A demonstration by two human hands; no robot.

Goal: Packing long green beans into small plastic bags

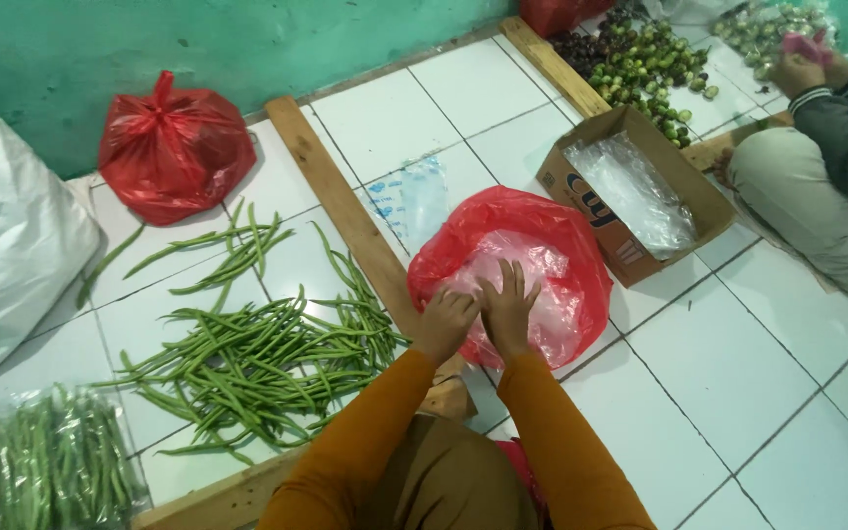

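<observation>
A crinkled red plastic bag point(552, 245) is being pressed on near the middle of the white tiled floor point(738, 373), just beside a long wooden plank point(345, 206). Its glossy film is being bunched around a paler, cloudy stack of clear bags point(532, 275) lying in its mouth. The left hand point(446, 319) is being held loosely curled against the bag's near edge, while the right hand point(508, 306) is being laid flat with fingers spread on the clear plastic — the two hands are touching side by side, and nothing is being clamped. Both orange sleeves are being cut off by the lower edge of the view.

Left of the plank, a loose heap of slim green beans point(247, 363) is being spread over the tiles; at the lower left corner more beans are being blurred behind a clear wrapper point(41, 466). A knotted red bag point(174, 147) is sitting by the teal wall, and a white sack point(7, 236) is being cropped by the left edge.

To the right, an open cardboard box point(630, 186) is being filled with shiny clear film. Beyond it, small round green and dark fruits point(640, 69) are being piled — their kind is hard to make out. Another person's hand point(797, 69) is only partly being shown at the upper right.
</observation>
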